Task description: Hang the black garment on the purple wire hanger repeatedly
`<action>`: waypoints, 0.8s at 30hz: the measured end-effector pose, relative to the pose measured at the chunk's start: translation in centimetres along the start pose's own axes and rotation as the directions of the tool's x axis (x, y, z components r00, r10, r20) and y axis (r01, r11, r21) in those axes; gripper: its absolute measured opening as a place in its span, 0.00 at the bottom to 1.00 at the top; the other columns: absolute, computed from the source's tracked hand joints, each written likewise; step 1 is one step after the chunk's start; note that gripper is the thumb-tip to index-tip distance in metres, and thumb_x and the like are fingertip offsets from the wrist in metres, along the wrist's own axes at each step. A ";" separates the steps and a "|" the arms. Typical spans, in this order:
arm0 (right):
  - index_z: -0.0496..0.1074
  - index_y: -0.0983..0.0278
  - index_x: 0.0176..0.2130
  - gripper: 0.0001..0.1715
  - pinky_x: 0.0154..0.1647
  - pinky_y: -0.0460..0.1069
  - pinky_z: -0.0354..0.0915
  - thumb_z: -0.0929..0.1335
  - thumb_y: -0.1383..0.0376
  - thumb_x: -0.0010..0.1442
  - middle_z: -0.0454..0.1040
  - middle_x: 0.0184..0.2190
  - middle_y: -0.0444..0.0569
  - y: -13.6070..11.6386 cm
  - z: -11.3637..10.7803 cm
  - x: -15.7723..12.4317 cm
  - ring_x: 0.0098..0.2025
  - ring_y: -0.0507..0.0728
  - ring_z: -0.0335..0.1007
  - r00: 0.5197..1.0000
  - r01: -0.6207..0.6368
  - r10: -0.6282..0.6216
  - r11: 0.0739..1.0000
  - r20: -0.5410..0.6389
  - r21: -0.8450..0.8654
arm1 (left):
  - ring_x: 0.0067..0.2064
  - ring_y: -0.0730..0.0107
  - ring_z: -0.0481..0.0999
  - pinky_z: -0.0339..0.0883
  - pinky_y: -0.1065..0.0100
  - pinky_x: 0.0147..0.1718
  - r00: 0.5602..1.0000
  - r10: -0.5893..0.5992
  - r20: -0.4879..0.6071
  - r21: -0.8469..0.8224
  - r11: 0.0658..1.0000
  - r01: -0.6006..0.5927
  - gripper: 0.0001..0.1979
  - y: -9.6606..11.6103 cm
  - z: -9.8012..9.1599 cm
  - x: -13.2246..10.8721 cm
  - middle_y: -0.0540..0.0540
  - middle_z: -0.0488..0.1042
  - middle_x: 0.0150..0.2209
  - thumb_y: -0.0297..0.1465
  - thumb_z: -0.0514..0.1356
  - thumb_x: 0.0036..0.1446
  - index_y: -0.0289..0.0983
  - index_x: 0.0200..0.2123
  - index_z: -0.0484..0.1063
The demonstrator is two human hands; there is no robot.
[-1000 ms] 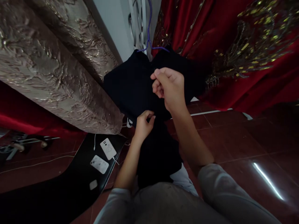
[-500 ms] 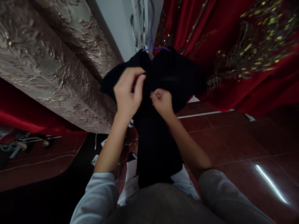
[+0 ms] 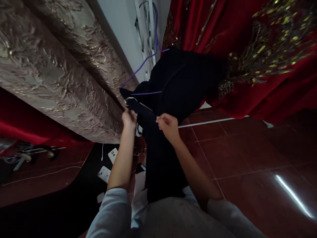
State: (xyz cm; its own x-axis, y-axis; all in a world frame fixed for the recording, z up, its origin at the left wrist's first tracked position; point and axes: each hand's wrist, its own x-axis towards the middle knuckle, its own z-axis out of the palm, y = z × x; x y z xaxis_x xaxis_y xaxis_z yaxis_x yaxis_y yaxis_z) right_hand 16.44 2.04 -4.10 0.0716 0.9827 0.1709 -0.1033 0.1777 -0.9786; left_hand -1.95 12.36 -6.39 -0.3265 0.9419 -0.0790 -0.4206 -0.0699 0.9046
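Observation:
A black garment (image 3: 183, 82) hangs in front of me on a purple wire hanger (image 3: 141, 66), whose left arm is bare. My left hand (image 3: 129, 118) is closed on the garment's left edge near a small white label, just under the hanger's bare end. My right hand (image 3: 168, 126) pinches the black cloth a little to the right, at about the same height. The rest of the garment falls down between my forearms toward my lap.
A gold embossed fabric (image 3: 56, 66) hangs at left. Red cloth with gold sequins (image 3: 260, 49) hangs at right. Two phones (image 3: 109, 163) with white cables lie on a black surface (image 3: 61, 201) at lower left. The floor is glossy dark red tile (image 3: 247, 152).
Both hands have dropped lower and spread apart. The garment's left shoulder has slid off the hanger, baring its purple left arm. My left hand went from the collar to the garment's left edge.

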 end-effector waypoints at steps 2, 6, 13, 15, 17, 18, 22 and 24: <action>0.64 0.61 0.25 0.17 0.24 0.48 0.54 0.69 0.55 0.58 0.67 0.21 0.43 1.3 -1.7 -1.4 0.21 0.49 0.57 0.990 -0.069 0.079 0.994 -0.116 0.085 | 0.25 0.73 0.68 0.65 0.72 0.31 0.997 0.002 0.073 0.115 0.993 -0.010 0.11 -1.4 0.4 -1.3 0.52 0.68 0.22 0.28 0.60 0.63 0.37 0.27 0.65; 0.64 0.59 0.25 0.20 0.25 0.52 0.56 0.70 0.51 0.60 0.69 0.24 0.47 2.6 -4.7 -3.4 0.23 0.52 0.58 0.968 -0.108 0.121 0.991 -0.221 0.073 | 0.31 0.71 0.70 0.63 0.73 0.34 0.957 0.018 0.289 0.327 0.938 -0.116 0.05 -1.3 1.2 -3.4 0.51 0.73 0.27 0.24 0.67 0.54 0.35 0.29 0.73; 0.73 0.59 0.44 0.15 0.54 0.56 0.66 0.73 0.54 0.61 0.75 0.44 0.51 0.7 -5.9 -3.4 0.48 0.60 0.70 0.968 0.118 -0.157 0.973 -0.195 -0.200 | 0.43 0.64 0.75 0.67 0.66 0.46 0.610 0.139 0.780 0.341 0.724 -0.600 0.08 2.8 5.6 -9.9 0.45 0.76 0.40 0.35 0.58 0.69 0.38 0.44 0.75; 0.72 0.60 0.51 0.21 0.61 0.56 0.64 0.73 0.54 0.62 0.75 0.52 0.52 -0.1 -5.3 -3.4 0.56 0.61 0.70 0.994 0.108 -0.106 0.989 0.027 -0.098 | 0.50 0.61 0.75 0.67 0.62 0.54 0.529 0.180 0.829 0.285 0.678 -0.678 0.09 3.7 6.7 -11.4 0.42 0.75 0.46 0.35 0.57 0.70 0.39 0.45 0.75; 0.72 0.60 0.52 0.23 0.60 0.54 0.66 0.74 0.54 0.60 0.76 0.53 0.50 -0.9 -4.6 -3.4 0.56 0.59 0.72 0.988 0.025 -0.039 0.996 0.149 0.091 | 0.59 0.58 0.72 0.63 0.57 0.62 0.481 0.236 0.845 0.246 0.626 -0.740 0.09 4.3 7.3 -12.0 0.39 0.72 0.54 0.35 0.56 0.71 0.39 0.45 0.74; 0.73 0.60 0.51 0.23 0.57 0.53 0.68 0.75 0.55 0.59 0.77 0.51 0.49 -1.3 -4.3 -3.4 0.53 0.58 0.74 0.983 -0.033 0.002 0.986 0.181 0.166 | 0.61 0.57 0.71 0.61 0.56 0.64 0.468 0.245 0.849 0.232 0.623 -0.747 0.10 4.3 7.3 -12.0 0.38 0.71 0.57 0.36 0.55 0.72 0.39 0.45 0.74; 0.77 0.63 0.40 0.17 0.40 0.49 0.70 0.78 0.58 0.52 0.78 0.38 0.46 -3.6 -4.0 -2.8 0.37 0.54 0.75 0.887 -0.273 0.182 0.948 0.425 0.164 | 0.50 0.60 0.78 0.72 0.59 0.54 0.436 0.069 0.898 0.264 0.708 -0.655 0.22 3.1 5.5 -11.0 0.39 0.78 0.45 0.44 0.45 0.75 0.39 0.42 0.74; 0.77 0.64 0.36 0.13 0.37 0.48 0.68 0.77 0.63 0.50 0.77 0.36 0.46 -5.1 -4.5 -2.1 0.35 0.53 0.72 0.836 -0.236 0.185 0.971 0.517 0.034 | 0.38 0.60 0.78 0.75 0.61 0.44 0.514 0.086 0.854 0.330 0.673 -0.662 0.24 2.0 3.9 -10.4 0.42 0.76 0.32 0.49 0.49 0.72 0.39 0.34 0.74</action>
State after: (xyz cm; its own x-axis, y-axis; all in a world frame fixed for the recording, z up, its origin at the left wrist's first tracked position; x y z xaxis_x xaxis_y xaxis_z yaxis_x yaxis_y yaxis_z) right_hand 21.26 -1.17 0.00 -0.4724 0.8811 0.0210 -0.1513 -0.0576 -0.9868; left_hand 3.89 3.73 -2.17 0.5185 0.7584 0.3950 0.2126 -0.5617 0.7995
